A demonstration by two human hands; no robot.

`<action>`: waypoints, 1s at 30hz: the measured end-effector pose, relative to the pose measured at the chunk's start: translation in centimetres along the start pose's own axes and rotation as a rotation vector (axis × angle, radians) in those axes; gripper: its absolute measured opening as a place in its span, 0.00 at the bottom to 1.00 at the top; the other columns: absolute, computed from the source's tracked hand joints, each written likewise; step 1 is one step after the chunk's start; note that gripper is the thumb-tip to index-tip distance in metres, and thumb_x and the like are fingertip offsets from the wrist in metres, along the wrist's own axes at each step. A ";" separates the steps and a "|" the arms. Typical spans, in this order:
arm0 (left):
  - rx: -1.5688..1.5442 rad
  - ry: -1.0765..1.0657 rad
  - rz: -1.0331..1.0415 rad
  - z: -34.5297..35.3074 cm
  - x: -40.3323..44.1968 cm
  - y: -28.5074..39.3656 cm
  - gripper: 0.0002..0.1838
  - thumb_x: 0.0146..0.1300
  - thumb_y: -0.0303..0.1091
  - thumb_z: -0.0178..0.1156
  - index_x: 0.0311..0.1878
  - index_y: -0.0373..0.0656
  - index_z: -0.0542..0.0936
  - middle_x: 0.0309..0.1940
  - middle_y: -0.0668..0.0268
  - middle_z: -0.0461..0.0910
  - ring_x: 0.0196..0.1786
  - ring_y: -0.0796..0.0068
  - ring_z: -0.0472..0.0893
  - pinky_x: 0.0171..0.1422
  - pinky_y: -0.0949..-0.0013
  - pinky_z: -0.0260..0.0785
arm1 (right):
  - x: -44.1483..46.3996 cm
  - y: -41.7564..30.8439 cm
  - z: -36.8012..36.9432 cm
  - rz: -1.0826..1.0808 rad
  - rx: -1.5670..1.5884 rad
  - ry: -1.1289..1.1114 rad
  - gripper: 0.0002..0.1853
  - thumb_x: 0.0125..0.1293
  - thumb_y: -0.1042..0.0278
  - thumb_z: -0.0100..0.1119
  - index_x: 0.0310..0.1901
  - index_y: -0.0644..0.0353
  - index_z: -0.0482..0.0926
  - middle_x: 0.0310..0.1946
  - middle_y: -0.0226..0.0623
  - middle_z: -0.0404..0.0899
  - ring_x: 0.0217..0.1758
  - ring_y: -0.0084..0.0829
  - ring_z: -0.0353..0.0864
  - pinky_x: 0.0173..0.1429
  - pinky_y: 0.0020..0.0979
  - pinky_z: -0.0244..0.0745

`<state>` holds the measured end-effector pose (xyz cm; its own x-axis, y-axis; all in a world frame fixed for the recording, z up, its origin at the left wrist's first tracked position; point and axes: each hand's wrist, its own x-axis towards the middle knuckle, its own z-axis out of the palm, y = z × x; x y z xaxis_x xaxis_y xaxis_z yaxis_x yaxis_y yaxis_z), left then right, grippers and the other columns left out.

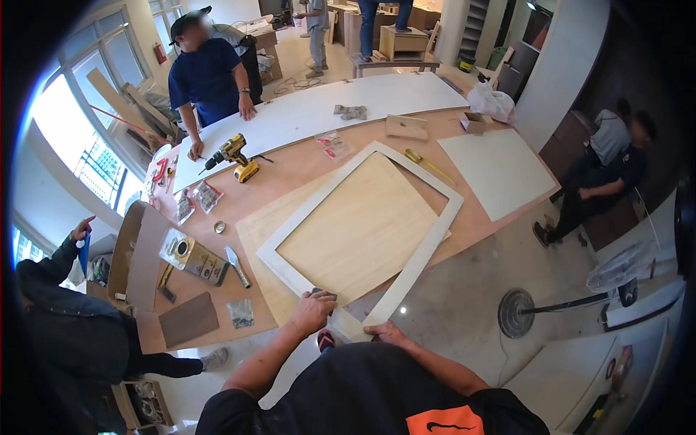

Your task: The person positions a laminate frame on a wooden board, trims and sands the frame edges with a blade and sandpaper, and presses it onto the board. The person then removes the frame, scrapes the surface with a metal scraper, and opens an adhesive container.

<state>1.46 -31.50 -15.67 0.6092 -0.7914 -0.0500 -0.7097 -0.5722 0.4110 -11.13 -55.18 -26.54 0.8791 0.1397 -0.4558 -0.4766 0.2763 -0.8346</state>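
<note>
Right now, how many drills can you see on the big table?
1: the yellow-and-black drill, by the near edge of the long white panel. Others could be hidden.

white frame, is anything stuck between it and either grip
A small dark block is in the left grip, apparently between its fingers and the white frame. Nothing visible separates the right grip from the frame's near corner.

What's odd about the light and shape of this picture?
In the head view, the long white panel appears bowed and the picture corners go black; the left window is washed out; a glare spot dots the floor; the pale frame looks reasonably sharp.
</note>
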 end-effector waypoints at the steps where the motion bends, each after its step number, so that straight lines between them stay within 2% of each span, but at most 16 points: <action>1: -0.036 -0.024 0.030 0.2 0.1 0.6 0.18 0.49 0.26 0.59 0.46 0.48 0.84 0.54 0.67 0.84 0.61 0.65 0.79 0.56 0.55 0.69 | -0.3 -0.3 0.3 0.031 0.035 0.001 0.37 0.64 0.71 0.67 0.72 0.71 0.62 0.54 0.40 0.80 0.55 0.31 0.79 0.63 0.31 0.72; 2: -0.074 -0.047 0.059 0.5 0.2 1.4 0.18 0.49 0.26 0.58 0.45 0.49 0.84 0.54 0.68 0.84 0.60 0.66 0.79 0.55 0.55 0.69 | -0.5 -0.6 0.6 0.064 0.068 0.002 0.37 0.64 0.71 0.67 0.72 0.71 0.62 0.54 0.40 0.80 0.56 0.31 0.78 0.64 0.31 0.72; 3: -0.098 -0.034 0.182 0.6 0.2 2.3 0.15 0.50 0.27 0.59 0.42 0.48 0.84 0.47 0.66 0.86 0.56 0.65 0.81 0.54 0.54 0.69 | -0.3 -0.6 0.6 0.049 0.026 -0.010 0.37 0.64 0.71 0.66 0.72 0.71 0.62 0.55 0.39 0.79 0.57 0.30 0.77 0.65 0.31 0.70; 6: -0.029 -0.271 -0.077 -0.7 1.8 2.1 0.10 0.51 0.27 0.59 0.37 0.50 0.84 0.41 0.65 0.87 0.48 0.61 0.84 0.54 0.52 0.69 | -0.4 -0.5 0.6 0.036 -0.028 -0.009 0.36 0.64 0.70 0.66 0.72 0.69 0.64 0.57 0.38 0.78 0.60 0.29 0.75 0.67 0.29 0.67; 8: 0.156 -0.142 -0.135 -1.1 2.1 0.1 0.07 0.54 0.31 0.58 0.32 0.50 0.86 0.33 0.61 0.86 0.41 0.57 0.86 0.45 0.53 0.73 | -0.8 -1.4 1.3 0.067 0.013 0.023 0.36 0.64 0.70 0.66 0.72 0.69 0.64 0.57 0.37 0.78 0.60 0.29 0.75 0.67 0.29 0.67; 10: 0.178 -0.261 -0.118 -2.6 2.9 1.8 0.08 0.54 0.32 0.59 0.33 0.49 0.86 0.32 0.60 0.86 0.41 0.58 0.86 0.41 0.54 0.74 | -0.3 -1.0 0.8 0.038 -0.086 0.004 0.36 0.64 0.70 0.66 0.72 0.69 0.64 0.58 0.37 0.77 0.60 0.30 0.75 0.66 0.29 0.67; 11: 0.098 -0.266 -0.043 -1.6 3.1 2.2 0.08 0.55 0.33 0.59 0.34 0.49 0.87 0.32 0.59 0.86 0.41 0.58 0.86 0.40 0.54 0.74 | -0.3 -0.5 0.6 0.029 -0.135 -0.008 0.36 0.64 0.70 0.66 0.72 0.68 0.64 0.58 0.37 0.77 0.60 0.30 0.75 0.66 0.29 0.67; 13: -0.055 -0.297 0.025 -2.0 3.7 4.0 0.09 0.55 0.32 0.59 0.35 0.47 0.88 0.33 0.55 0.86 0.41 0.55 0.87 0.40 0.53 0.75 | -0.5 -0.6 0.6 0.041 -0.044 -0.018 0.36 0.63 0.71 0.66 0.72 0.68 0.65 0.56 0.36 0.77 0.59 0.29 0.75 0.66 0.29 0.67; 17: 0.133 -0.347 -0.198 -2.3 5.2 2.1 0.10 0.55 0.30 0.56 0.32 0.43 0.87 0.34 0.52 0.86 0.42 0.49 0.85 0.46 0.50 0.77 | 0.3 1.2 0.1 0.003 0.018 -0.003 0.36 0.62 0.74 0.67 0.72 0.66 0.65 0.50 0.33 0.78 0.55 0.27 0.75 0.62 0.29 0.69; 20: 0.050 -0.409 -0.064 -2.2 5.4 3.9 0.09 0.56 0.32 0.57 0.33 0.44 0.87 0.35 0.54 0.87 0.43 0.53 0.86 0.46 0.49 0.77 | 1.0 2.9 -1.0 -0.081 -0.165 -0.066 0.35 0.61 0.75 0.67 0.71 0.65 0.66 0.46 0.30 0.76 0.51 0.25 0.76 0.59 0.27 0.71; 21: -0.066 -0.367 0.029 -1.1 5.3 3.8 0.10 0.56 0.33 0.57 0.34 0.44 0.87 0.35 0.53 0.87 0.43 0.52 0.86 0.46 0.48 0.77 | 0.9 2.8 -0.5 -0.033 -0.057 -0.036 0.35 0.61 0.75 0.67 0.71 0.64 0.66 0.45 0.30 0.76 0.49 0.25 0.76 0.57 0.27 0.71; 23: 0.046 -0.375 -0.115 -0.8 5.8 3.0 0.10 0.54 0.31 0.58 0.36 0.45 0.88 0.35 0.54 0.86 0.44 0.51 0.86 0.47 0.49 0.77 | 0.5 1.3 0.7 0.052 0.159 0.035 0.35 0.62 0.75 0.66 0.71 0.64 0.66 0.44 0.29 0.76 0.47 0.24 0.75 0.54 0.26 0.72; 25: 0.143 -0.389 -0.261 -1.8 6.1 2.9 0.12 0.51 0.29 0.58 0.36 0.46 0.88 0.35 0.55 0.86 0.44 0.51 0.85 0.47 0.52 0.77 | -0.3 -0.5 1.0 0.114 0.072 0.040 0.35 0.62 0.76 0.66 0.72 0.63 0.65 0.44 0.29 0.76 0.44 0.24 0.75 0.52 0.26 0.72; 28: -0.004 -0.419 0.004 -1.5 5.7 3.4 0.11 0.54 0.31 0.58 0.36 0.43 0.87 0.35 0.52 0.86 0.43 0.49 0.85 0.45 0.52 0.77 | -0.4 -1.3 1.0 0.131 -0.043 -0.017 0.32 0.62 0.75 0.65 0.69 0.63 0.68 0.41 0.28 0.76 0.40 0.24 0.75 0.48 0.27 0.73; 29: -0.204 -0.356 0.114 -1.5 5.5 3.4 0.12 0.51 0.29 0.57 0.37 0.46 0.88 0.36 0.54 0.86 0.42 0.50 0.85 0.45 0.53 0.77 | -0.4 -1.2 1.0 0.124 -0.076 -0.047 0.30 0.63 0.75 0.64 0.67 0.64 0.70 0.40 0.28 0.76 0.38 0.24 0.75 0.46 0.27 0.73; 30: -0.199 -0.289 0.057 -1.8 5.2 3.6 0.13 0.50 0.28 0.57 0.37 0.46 0.87 0.36 0.55 0.86 0.42 0.50 0.85 0.45 0.52 0.77 | -0.1 -0.7 1.2 0.083 0.027 -0.025 0.30 0.63 0.73 0.65 0.67 0.65 0.70 0.41 0.29 0.78 0.38 0.24 0.77 0.45 0.28 0.75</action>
<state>2.72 -37.28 -12.83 0.4254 -0.8651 -0.2657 -0.6395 -0.4951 0.5881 -10.88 -54.23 -25.55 0.8365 0.1872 -0.5150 -0.5479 0.2881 -0.7854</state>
